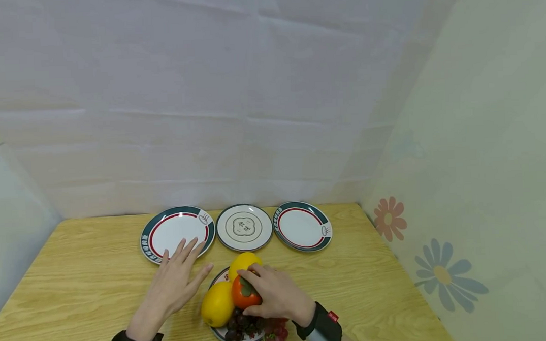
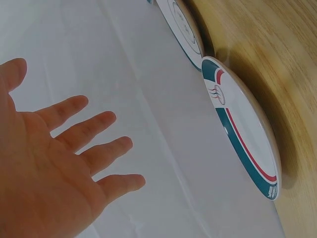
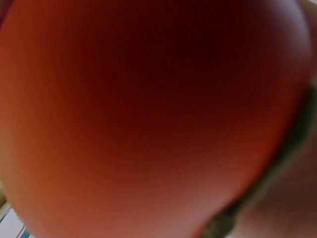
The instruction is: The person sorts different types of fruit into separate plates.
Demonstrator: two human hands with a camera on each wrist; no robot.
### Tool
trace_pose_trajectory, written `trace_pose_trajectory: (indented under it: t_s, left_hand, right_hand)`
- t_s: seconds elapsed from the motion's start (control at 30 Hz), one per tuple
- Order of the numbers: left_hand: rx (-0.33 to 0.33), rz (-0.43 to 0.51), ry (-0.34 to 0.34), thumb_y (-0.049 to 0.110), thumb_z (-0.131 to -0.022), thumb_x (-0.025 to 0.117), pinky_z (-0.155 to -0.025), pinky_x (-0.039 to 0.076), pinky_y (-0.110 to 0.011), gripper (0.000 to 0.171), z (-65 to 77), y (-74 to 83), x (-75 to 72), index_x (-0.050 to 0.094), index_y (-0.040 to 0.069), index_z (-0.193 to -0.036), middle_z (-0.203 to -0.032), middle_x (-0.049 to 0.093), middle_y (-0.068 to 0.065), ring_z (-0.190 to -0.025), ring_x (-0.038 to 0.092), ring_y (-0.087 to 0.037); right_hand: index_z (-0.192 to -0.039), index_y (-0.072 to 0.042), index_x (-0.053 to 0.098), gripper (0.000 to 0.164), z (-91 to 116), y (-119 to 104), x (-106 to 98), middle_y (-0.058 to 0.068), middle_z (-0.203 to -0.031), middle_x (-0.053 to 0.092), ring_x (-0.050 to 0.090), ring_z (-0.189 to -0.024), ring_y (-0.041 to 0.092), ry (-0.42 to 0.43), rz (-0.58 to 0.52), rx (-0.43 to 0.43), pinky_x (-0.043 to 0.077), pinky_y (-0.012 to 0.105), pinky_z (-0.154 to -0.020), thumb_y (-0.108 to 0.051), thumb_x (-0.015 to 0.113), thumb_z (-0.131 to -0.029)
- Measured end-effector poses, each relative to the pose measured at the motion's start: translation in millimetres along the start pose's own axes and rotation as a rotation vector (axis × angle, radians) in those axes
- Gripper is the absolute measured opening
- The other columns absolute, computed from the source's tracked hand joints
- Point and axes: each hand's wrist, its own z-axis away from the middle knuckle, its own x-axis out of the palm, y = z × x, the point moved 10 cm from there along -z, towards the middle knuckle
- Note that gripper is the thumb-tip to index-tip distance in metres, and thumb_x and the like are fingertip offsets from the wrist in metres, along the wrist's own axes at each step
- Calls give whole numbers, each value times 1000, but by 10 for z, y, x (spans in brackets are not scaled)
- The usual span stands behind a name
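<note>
My right hand (image 1: 280, 292) grips an orange persimmon (image 1: 244, 295) with a green leafy top, thumb and fingers on either side of it. The persimmon (image 3: 148, 124) fills most of the right wrist view. Around it in the head view are a smooth yellow fruit (image 1: 216, 305) to the left and another yellow fruit (image 1: 242, 263) behind. Dark grapes (image 1: 240, 322) lie in front, on a rimmed plate (image 1: 221, 278), with red grapes (image 1: 275, 335) at its right edge. My left hand (image 1: 174, 281) is held with fingers spread and holds nothing, near the left green-rimmed plate (image 1: 175, 230).
Along the back of the wooden table (image 1: 90, 285) stand the left plate, a white plate (image 1: 262, 237) with a central emblem, and a second green-rimmed plate (image 1: 298, 228) on the right. A pale cloth wall (image 1: 252, 115) rises behind them. A flowered wall (image 1: 439, 209) borders the right side.
</note>
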Motion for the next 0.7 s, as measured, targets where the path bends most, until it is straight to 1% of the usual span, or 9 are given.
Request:
trace_pose_trajectory:
  t_s: [0.1, 0.2, 0.3, 0.4, 0.47, 0.53, 0.63, 0.7]
  left_hand:
    - [10, 10, 9, 49, -95, 48, -110, 19, -69, 61, 6, 7, -13, 45, 10, -142, -149, 41, -16, -140, 31, -41]
    - [25, 19, 11, 50, -95, 48, -112, 19, -66, 62, 6, 27, -26, 46, 9, -141, -149, 41, -15, -140, 32, -40]
    - [45, 27, 15, 51, -93, 51, -114, 19, -63, 63, 1, 59, -43, 47, 8, -140, -148, 42, -15, -140, 32, -39]
    - [79, 28, 14, 54, -90, 55, -114, 21, -61, 68, -10, 118, -54, 48, 8, -139, -146, 45, -14, -139, 34, -39]
    - [117, 30, 10, 56, -86, 58, -114, 24, -60, 72, -15, 179, -51, 48, 8, -139, -145, 47, -14, -139, 36, -39]
    - [163, 38, 0, 59, -83, 61, -113, 27, -58, 77, -12, 251, -39, 48, 9, -140, -144, 48, -12, -138, 38, -37]
    - [249, 62, -14, 63, -76, 62, -109, 38, -51, 85, 5, 381, -21, 46, 11, -141, -144, 49, -11, -135, 44, -34]
    - [306, 86, -30, 63, -73, 63, -101, 48, -45, 88, 23, 473, 0, 44, 12, -142, -141, 51, -10, -127, 52, -30]
  right_hand:
    - [-138, -22, 48, 73, -29, 3, -3, 2, -122, 56, 57, -91, 10, 3, -11, -1, 50, 18, -71, -51, 74, -76]
    - [-136, -19, 49, 73, -55, -10, -61, 4, -122, 56, 56, -94, 12, 30, -25, -15, 51, 18, -73, -48, 76, -75]
    - [-135, -16, 50, 73, -88, -32, -198, 7, -123, 55, 57, -99, 15, 101, -36, -32, 53, 19, -75, -46, 78, -74]
    - [-135, -16, 50, 73, -127, -68, -352, 7, -122, 56, 58, -99, 17, 175, -27, -47, 54, 19, -76, -46, 78, -74]
    - [-134, -17, 50, 73, -153, -106, -425, 6, -122, 56, 59, -99, 16, 203, -9, -61, 54, 19, -76, -46, 78, -74]
    - [-134, -16, 50, 73, -175, -154, -467, 5, -122, 57, 60, -98, 15, 209, 11, -78, 54, 18, -76, -46, 78, -74]
    - [-133, -13, 49, 74, -194, -214, -490, 5, -121, 58, 60, -99, 13, 197, 15, -89, 54, 17, -80, -46, 78, -74]
    - [-132, -11, 47, 74, -199, -231, -489, 4, -119, 59, 59, -98, 12, 182, -20, -82, 53, 16, -81, -44, 79, -73]
